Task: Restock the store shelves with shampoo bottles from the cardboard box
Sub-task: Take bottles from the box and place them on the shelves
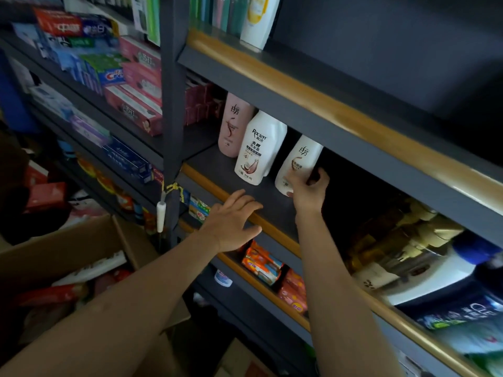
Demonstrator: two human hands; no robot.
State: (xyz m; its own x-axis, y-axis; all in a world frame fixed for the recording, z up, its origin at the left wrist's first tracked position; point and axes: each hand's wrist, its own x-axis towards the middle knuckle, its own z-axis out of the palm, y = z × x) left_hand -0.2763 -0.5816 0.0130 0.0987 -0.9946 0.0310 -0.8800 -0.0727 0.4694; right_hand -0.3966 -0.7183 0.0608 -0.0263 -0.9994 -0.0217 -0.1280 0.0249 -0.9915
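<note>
Three shampoo bottles stand in a row on the dark middle shelf [223, 170]: a pink bottle [234, 123] at the back left, a white Raclen bottle [260, 148] in the middle, and a white bottle [298, 161] on the right. My right hand [309, 190] grips the lower part of the right white bottle, which stands on the shelf. My left hand [235, 221] rests with spread fingers on the shelf's wooden front edge and holds nothing. The cardboard box [68, 246] sits open at the lower left, with packaged goods inside.
Toothpaste boxes [109, 74] fill the left shelving unit. A white and yellow bottle [258, 20] stands on the upper shelf. Orange soap packs [264, 263] lie on the shelf below, and bottles [408, 240] crowd its right side. A dark upright post [172, 104] divides the units.
</note>
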